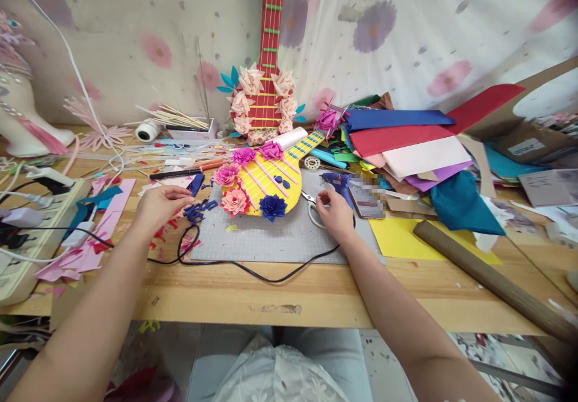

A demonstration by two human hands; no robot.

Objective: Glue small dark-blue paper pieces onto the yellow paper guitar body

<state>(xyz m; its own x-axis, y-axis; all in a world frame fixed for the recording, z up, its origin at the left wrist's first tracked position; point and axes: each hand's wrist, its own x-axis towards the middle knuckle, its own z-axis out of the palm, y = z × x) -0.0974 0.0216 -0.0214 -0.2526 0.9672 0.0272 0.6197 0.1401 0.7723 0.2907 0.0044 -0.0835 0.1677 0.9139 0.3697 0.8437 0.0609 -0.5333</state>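
My left hand (pixel 163 206) hovers over the left of the table, thumb and fingertips pinched together beside dark blue paper scraps (pixel 198 211). Whatever lies in the pinch is hidden. My right hand (pixel 335 214) is curled over the scissors (pixel 311 198) at the mat's right side. Its fingertips are closed near the handles; I cannot make out what they hold. Between my hands a yellow paper lute (pixel 289 170) lies on the grey cutting mat (pixel 253 239). Pink and purple paper flowers and a dark blue flower (pixel 273 207) edge its body.
A blue glue gun (pixel 336 179) and a phone (pixel 366 197) sit right of the mat. A black cable (pixel 271 280) loops along the front. Behind stands a red paper instrument (pixel 270 98). Coloured sheets (pixel 419 155) pile up at right; a power strip (pixel 27 251) stands at left.
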